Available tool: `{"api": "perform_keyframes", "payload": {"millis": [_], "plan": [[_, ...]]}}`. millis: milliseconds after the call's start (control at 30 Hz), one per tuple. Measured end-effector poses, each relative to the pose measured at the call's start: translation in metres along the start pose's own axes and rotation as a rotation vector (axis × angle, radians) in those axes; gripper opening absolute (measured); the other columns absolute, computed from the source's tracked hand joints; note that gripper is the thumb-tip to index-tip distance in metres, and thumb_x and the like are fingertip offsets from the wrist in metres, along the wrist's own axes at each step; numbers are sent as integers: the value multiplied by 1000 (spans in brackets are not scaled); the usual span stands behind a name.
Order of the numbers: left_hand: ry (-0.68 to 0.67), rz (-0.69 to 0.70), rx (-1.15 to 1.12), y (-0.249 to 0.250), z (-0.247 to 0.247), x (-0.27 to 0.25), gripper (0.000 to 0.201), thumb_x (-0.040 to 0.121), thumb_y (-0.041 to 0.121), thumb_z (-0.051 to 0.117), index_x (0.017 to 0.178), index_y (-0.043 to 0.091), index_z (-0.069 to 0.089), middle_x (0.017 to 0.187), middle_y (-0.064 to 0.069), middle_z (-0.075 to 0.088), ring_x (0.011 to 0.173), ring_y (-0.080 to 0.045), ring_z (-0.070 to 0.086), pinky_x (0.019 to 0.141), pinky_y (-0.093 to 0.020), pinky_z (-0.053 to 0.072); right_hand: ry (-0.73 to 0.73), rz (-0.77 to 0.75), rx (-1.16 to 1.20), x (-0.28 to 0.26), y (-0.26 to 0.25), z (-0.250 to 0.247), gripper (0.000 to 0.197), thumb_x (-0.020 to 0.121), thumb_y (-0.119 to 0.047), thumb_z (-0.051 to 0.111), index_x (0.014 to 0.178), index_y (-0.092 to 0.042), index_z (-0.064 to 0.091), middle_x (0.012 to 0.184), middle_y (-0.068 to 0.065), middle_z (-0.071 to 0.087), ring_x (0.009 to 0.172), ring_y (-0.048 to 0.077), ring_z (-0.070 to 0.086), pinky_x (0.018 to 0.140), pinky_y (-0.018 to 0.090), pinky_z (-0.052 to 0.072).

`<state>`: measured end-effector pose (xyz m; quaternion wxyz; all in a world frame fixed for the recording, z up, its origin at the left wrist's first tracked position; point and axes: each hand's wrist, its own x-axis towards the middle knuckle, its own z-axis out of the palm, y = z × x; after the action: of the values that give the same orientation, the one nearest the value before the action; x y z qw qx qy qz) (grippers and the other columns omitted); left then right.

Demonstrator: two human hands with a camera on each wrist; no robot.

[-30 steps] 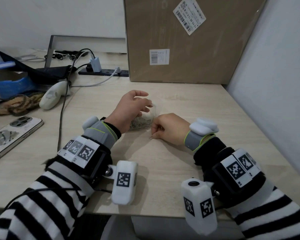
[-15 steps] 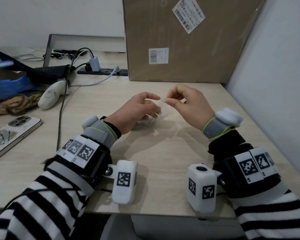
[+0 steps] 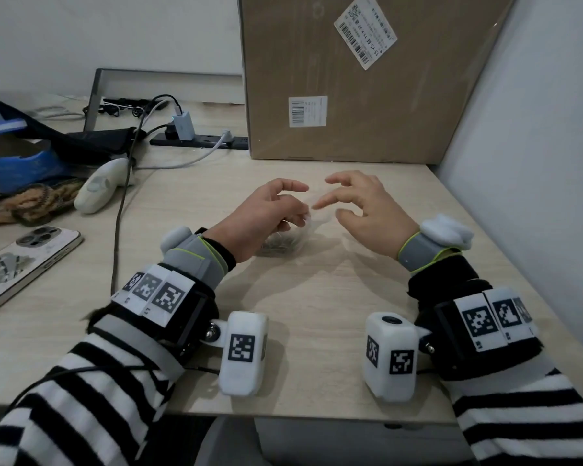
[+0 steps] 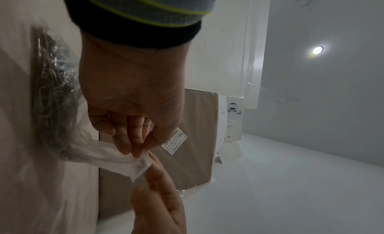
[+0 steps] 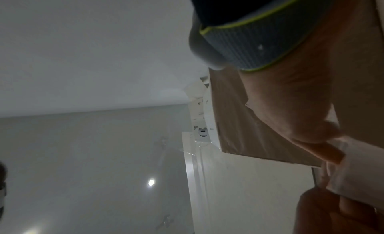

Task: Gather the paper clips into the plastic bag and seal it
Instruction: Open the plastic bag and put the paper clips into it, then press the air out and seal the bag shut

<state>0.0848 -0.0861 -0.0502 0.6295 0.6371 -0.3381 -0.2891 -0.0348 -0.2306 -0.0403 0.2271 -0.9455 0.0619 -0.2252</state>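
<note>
A clear plastic bag (image 3: 299,237) lies mid-table with a heap of paper clips (image 3: 281,246) in its bottom. My left hand (image 3: 300,203) holds the bag's mouth up; in the left wrist view its fingertips (image 4: 136,151) pinch the crumpled rim (image 4: 133,165), with the paper clips (image 4: 50,96) at the left. My right hand (image 3: 327,203) hovers at the mouth with fingers spread and holds nothing; a fingertip (image 4: 154,162) touches the rim. The right wrist view shows only my right palm (image 5: 290,106) against the bag's plastic (image 5: 357,175).
A large cardboard box (image 3: 350,79) stands just behind the hands, and a wall (image 3: 535,163) closes the right side. On the left are a phone (image 3: 24,260), a white handheld device (image 3: 98,186), a cable (image 3: 119,213) and a power strip (image 3: 199,141).
My right hand picked a paper clip off the table, lifted it to the bag's mouth and let it go; its fingers are now spread. The left hand kept holding the bag.
</note>
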Motion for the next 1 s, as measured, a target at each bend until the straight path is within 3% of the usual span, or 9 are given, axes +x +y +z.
{"api": "perform_keyframes", "payload": {"millis": [100,233,333,467,567,667,767,833,1000], "plan": [[25,9,-7,0,-2,0,26,83,9,58,106,19,58,76,-1,64,64,-11,57,61,-24,38,-119,68,-13,-2,4,1,28,82,-3,57,99,-21,70,139,-1,42,131,18,29,100,17,18],[-30,32,30,1,-2,-1,21,88,3,50,97,18,61,74,-2,59,62,-9,54,61,-23,37,-16,135,117,-3,6,9,4,77,-24,73,79,-20,71,129,-2,51,125,18,41,102,25,28],[-76,42,114,10,2,-4,22,89,3,49,94,17,66,75,0,58,63,-6,52,64,-23,38,35,145,178,-7,-1,8,3,76,-24,74,75,-21,72,127,-3,53,124,16,42,100,23,27],[-143,70,362,33,5,-8,24,89,6,50,90,18,71,85,-1,59,78,-11,49,71,-25,40,58,133,156,-11,-11,-3,3,76,-25,74,77,-22,74,128,-3,53,124,15,39,100,22,24],[-179,78,548,58,4,-14,20,88,7,52,89,16,70,82,0,60,75,-8,50,65,-19,40,50,105,63,-12,-19,-10,11,81,-30,68,81,-20,75,131,-4,52,126,18,37,106,31,26],[-205,130,718,82,9,-22,9,89,19,60,90,15,67,85,3,61,77,-8,51,60,-10,40,52,90,-30,-12,-33,-22,18,86,-32,62,84,-20,74,131,-3,53,126,20,38,107,40,29],[-217,185,895,101,12,-33,22,83,36,68,89,14,68,94,-2,68,87,-17,60,78,-27,48,84,81,-111,-15,-50,-40,20,88,-32,59,85,-18,74,129,-2,55,124,21,42,103,40,33],[-207,244,1019,111,14,-38,23,82,35,69,87,12,68,98,-9,67,93,-23,61,86,-40,47,110,94,-122,-16,-58,-51,21,87,-32,58,84,-18,74,128,-3,55,122,20,43,102,39,35],[-108,378,1181,141,20,-57,21,83,33,68,86,12,70,95,-5,57,92,-23,57,82,-33,45,138,94,-175,-22,-84,-88,21,84,-36,62,78,-21,75,124,-5,56,117,18,46,100,40,37]]}}
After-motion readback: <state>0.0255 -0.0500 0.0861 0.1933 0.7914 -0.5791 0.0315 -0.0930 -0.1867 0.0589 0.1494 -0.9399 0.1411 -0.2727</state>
